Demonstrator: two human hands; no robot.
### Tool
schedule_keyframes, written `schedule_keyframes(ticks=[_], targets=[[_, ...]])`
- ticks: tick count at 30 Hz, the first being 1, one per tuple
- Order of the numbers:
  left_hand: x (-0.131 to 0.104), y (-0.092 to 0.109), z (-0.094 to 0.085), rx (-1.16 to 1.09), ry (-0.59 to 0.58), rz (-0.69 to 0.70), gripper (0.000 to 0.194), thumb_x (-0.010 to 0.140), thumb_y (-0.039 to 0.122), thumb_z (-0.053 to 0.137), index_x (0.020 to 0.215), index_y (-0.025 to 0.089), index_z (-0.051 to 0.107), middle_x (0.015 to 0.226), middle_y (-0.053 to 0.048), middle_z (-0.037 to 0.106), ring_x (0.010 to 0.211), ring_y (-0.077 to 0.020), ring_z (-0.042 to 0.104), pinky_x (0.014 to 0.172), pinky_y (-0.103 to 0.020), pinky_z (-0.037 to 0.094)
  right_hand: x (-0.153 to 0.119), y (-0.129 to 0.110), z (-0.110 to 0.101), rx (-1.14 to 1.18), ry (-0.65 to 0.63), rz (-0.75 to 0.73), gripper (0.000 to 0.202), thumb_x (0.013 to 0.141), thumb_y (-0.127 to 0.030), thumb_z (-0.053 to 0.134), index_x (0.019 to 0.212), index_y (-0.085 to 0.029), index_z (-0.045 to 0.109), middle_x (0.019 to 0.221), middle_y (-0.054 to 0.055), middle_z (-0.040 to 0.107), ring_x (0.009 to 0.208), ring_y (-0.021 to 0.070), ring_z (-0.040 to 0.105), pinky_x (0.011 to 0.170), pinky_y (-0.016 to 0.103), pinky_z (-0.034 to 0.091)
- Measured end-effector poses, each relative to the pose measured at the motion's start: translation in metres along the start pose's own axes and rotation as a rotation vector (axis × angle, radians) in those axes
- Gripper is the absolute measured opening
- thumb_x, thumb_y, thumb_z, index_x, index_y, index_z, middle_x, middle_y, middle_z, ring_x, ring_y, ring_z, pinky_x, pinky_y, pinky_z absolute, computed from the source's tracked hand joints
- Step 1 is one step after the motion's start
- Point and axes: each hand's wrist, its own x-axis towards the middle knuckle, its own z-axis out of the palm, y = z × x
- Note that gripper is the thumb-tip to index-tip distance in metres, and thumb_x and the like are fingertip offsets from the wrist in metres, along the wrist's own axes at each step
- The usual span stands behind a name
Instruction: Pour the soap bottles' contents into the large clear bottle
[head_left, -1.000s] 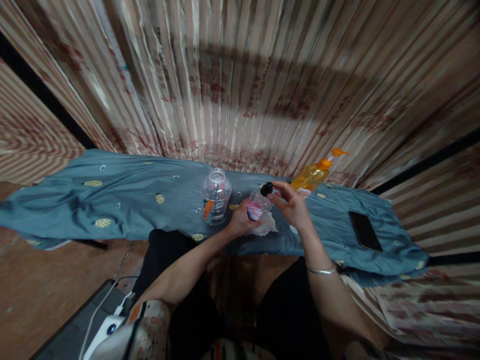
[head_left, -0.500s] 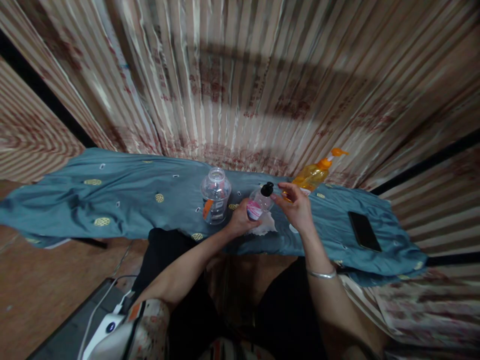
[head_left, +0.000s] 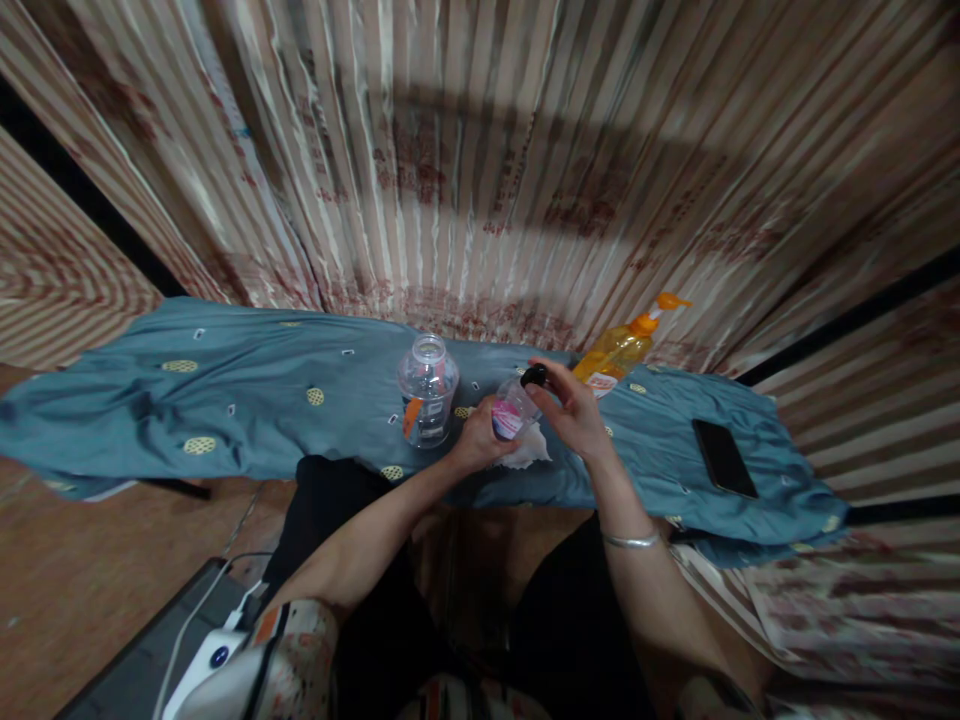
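Note:
My left hand (head_left: 478,439) is wrapped round the body of a small clear bottle (head_left: 509,412) with a pink label. On top of that bottle is a black cap (head_left: 533,376), with the fingers of my right hand (head_left: 574,408) closed round it. A white tissue (head_left: 529,447) lies on the cloth just below the bottle. To the left stands an open-mouthed clear plastic bottle (head_left: 428,392) with an orange label patch. Behind my right hand is a yellow pump bottle (head_left: 616,353) with an orange pump head.
A blue-green patterned cloth (head_left: 262,400) covers the narrow table. The black phone (head_left: 724,457) lies at its right end. Striped curtains (head_left: 450,180) hang behind. At the lower left, a white device (head_left: 206,665) with a cable rests on a dark surface.
My right hand has moved left onto the black cap, and its fingers have closed round it. My left hand still holds the bottle. The view has shifted slightly.

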Motion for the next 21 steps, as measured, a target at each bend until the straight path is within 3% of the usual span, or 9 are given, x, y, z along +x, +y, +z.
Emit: schedule_keyframes(ticks=[3, 6, 8, 12, 14, 17, 21], targets=[[-0.001, 0.000, -0.001, -0.008, -0.006, -0.010, 0.068, 0.063, 0.028, 0.085, 0.122, 0.017, 0.052, 0.112, -0.011, 0.069, 0.110, -0.0326, 0.067, 0.096, -0.046, 0.054, 0.004, -0.001, 0.002, -0.049, 0.089, 0.032, 0.052, 0.075, -0.060, 0.078, 0.113, -0.025, 0.066, 0.117, 0.011, 0.075, 0.111, 0.0335, 0.071, 0.100, 0.053, 0.055], [-0.001, 0.000, -0.001, -0.014, -0.006, -0.005, 0.070, 0.063, 0.025, 0.085, 0.124, 0.017, 0.051, 0.115, -0.011, 0.069, 0.111, -0.0324, 0.067, 0.097, -0.046, 0.053, 0.006, -0.001, 0.004, -0.089, 0.149, 0.053, 0.045, 0.072, -0.056, 0.083, 0.099, -0.024, 0.066, 0.113, 0.014, 0.075, 0.113, 0.0380, 0.068, 0.104, 0.060, 0.049], [-0.001, -0.001, 0.000, -0.024, 0.004, -0.006, 0.071, 0.061, 0.024, 0.085, 0.123, 0.018, 0.052, 0.115, -0.010, 0.069, 0.109, -0.0320, 0.066, 0.096, -0.046, 0.053, 0.005, 0.000, 0.004, -0.078, 0.133, 0.039, 0.038, 0.077, -0.055, 0.079, 0.096, -0.024, 0.067, 0.114, 0.013, 0.075, 0.114, 0.0366, 0.068, 0.106, 0.058, 0.049], [-0.001, -0.002, 0.001, -0.046, 0.023, -0.001, 0.068, 0.061, 0.024, 0.086, 0.121, 0.019, 0.054, 0.111, -0.008, 0.069, 0.106, -0.0307, 0.067, 0.093, -0.043, 0.054, 0.002, 0.002, 0.004, -0.013, 0.029, 0.002, 0.038, 0.089, -0.058, 0.063, 0.110, -0.026, 0.069, 0.109, 0.007, 0.078, 0.104, 0.0279, 0.074, 0.096, 0.046, 0.057], [0.000, -0.004, 0.002, -0.049, 0.021, 0.014, 0.069, 0.061, 0.026, 0.086, 0.121, 0.020, 0.053, 0.111, -0.008, 0.069, 0.106, -0.0297, 0.066, 0.094, -0.043, 0.053, 0.002, 0.002, 0.004, -0.008, 0.025, 0.000, 0.046, 0.087, -0.063, 0.065, 0.115, -0.026, 0.068, 0.113, 0.007, 0.078, 0.106, 0.0274, 0.074, 0.094, 0.044, 0.058], [0.001, -0.008, 0.003, -0.055, 0.017, 0.034, 0.070, 0.062, 0.029, 0.086, 0.123, 0.021, 0.052, 0.113, -0.006, 0.069, 0.108, -0.0283, 0.066, 0.096, -0.044, 0.053, 0.005, 0.001, 0.006, -0.063, 0.107, 0.025, 0.056, 0.076, -0.063, 0.078, 0.115, -0.026, 0.066, 0.119, 0.010, 0.075, 0.113, 0.0322, 0.070, 0.100, 0.049, 0.053], [0.001, -0.011, 0.006, -0.054, 0.024, 0.026, 0.074, 0.060, 0.028, 0.087, 0.124, 0.018, 0.051, 0.115, -0.009, 0.068, 0.108, -0.0286, 0.067, 0.099, -0.046, 0.053, 0.007, 0.001, 0.010, -0.126, 0.191, 0.054, 0.045, 0.074, -0.058, 0.080, 0.100, -0.024, 0.067, 0.113, 0.013, 0.075, 0.114, 0.0375, 0.067, 0.103, 0.055, 0.049]])
